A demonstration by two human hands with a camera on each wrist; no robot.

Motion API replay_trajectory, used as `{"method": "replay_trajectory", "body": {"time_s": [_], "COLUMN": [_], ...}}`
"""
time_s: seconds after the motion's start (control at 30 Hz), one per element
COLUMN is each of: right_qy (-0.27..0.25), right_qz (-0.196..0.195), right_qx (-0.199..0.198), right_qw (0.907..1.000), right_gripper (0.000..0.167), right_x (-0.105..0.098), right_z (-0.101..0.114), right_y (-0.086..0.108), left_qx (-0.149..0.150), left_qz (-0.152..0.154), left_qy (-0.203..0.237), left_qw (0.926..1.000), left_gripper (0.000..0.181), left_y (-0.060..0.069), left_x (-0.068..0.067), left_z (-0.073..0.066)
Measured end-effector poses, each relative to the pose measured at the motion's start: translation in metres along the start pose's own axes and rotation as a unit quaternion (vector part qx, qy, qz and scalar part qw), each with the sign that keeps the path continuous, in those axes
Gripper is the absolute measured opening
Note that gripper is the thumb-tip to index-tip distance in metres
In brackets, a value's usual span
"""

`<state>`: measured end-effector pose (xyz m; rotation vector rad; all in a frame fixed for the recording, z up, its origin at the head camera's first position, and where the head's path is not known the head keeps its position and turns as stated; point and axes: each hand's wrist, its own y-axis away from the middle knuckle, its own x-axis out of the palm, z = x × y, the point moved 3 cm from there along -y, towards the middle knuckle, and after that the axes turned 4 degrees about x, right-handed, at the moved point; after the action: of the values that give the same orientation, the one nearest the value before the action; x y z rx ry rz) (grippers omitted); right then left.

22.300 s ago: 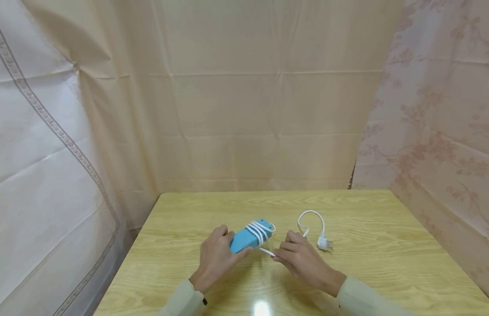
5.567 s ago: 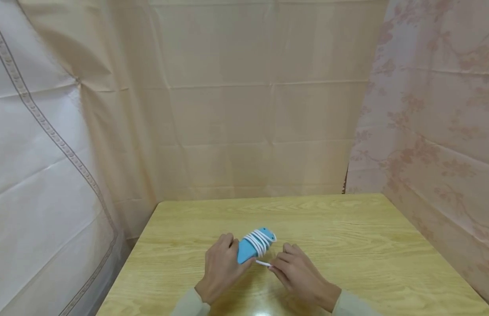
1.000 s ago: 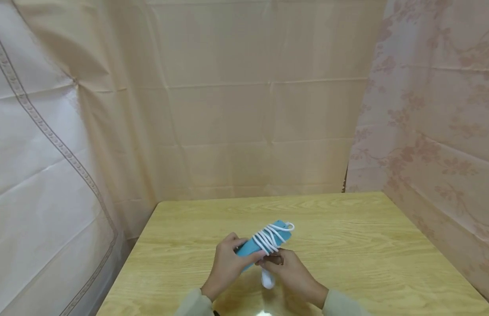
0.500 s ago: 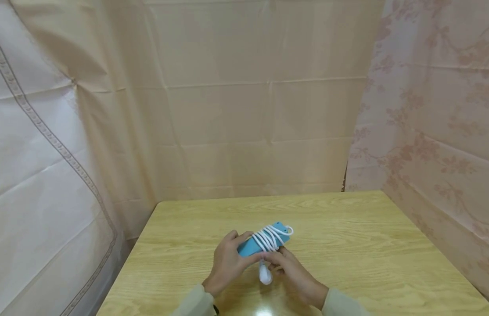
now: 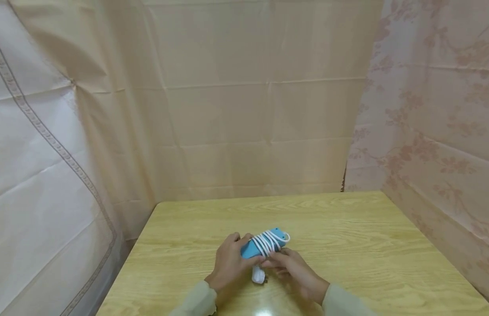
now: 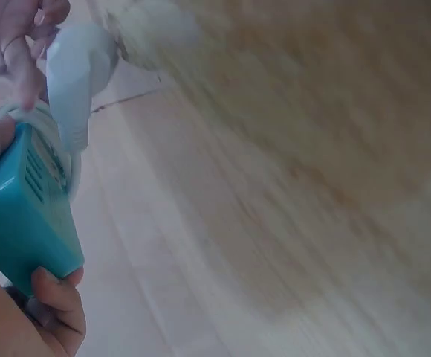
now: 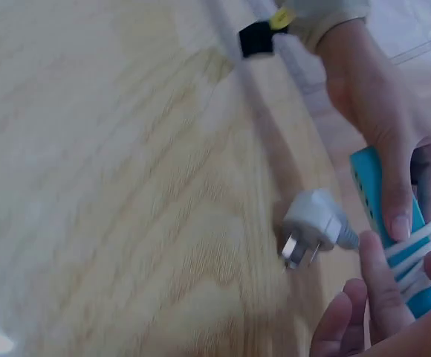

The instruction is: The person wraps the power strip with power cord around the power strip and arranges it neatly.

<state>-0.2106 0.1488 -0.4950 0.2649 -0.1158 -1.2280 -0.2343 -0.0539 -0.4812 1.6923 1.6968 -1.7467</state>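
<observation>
My left hand (image 5: 230, 259) grips the lower end of a blue power strip (image 5: 251, 249), thumb on one side and fingers on the other. White power cord (image 5: 266, 242) is wound in several turns around the strip's far half, with a loop sticking out at that end. At the near side of the coils, my right hand (image 5: 295, 268) pinches the cord against the strip with thumb and fingers. Below both hands hangs the white plug (image 5: 258, 275), its metal prongs bare in the right wrist view. Slots show on the strip (image 6: 33, 201) in the left wrist view.
The strip is held over a wood-grain table (image 5: 189, 224). A beige curtain (image 5: 213, 131) hangs behind it, a white cloth (image 5: 35, 184) at the left and a flowered cloth (image 5: 438, 145) at the right.
Earlier the right hand drew the cord out while the plug lay on the table; now the cord is wound up. In the last second, strip and hands lowered slightly and the plug swung left.
</observation>
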Motion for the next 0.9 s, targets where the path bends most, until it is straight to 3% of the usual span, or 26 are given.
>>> {"method": "replay_trajectory", "body": {"time_s": [0.3, 0.47, 0.9], "right_qy": [0.030, 0.045, 0.090], "right_qz": [-0.015, -0.013, 0.020], "right_qx": [0.043, 0.039, 0.019], "right_qw": [0.9985, 0.9981, 0.9956], "right_gripper": [0.054, 0.056, 0.046], "right_x": [0.001, -0.001, 0.002], "right_z": [-0.013, -0.010, -0.007], "right_y": [-0.004, -0.005, -0.005], "left_qx": [-0.033, -0.038, -0.002], "left_qz": [0.103, 0.134, 0.190], "left_qy": [-0.011, -0.020, -0.058], "left_qw": [0.9941, 0.9900, 0.9800], "left_gripper": [0.065, 0.071, 0.072], "left_y": [-0.001, -0.003, -0.007], "left_x": [0.012, 0.014, 0.013], "left_z": [0.017, 0.024, 0.034]}}
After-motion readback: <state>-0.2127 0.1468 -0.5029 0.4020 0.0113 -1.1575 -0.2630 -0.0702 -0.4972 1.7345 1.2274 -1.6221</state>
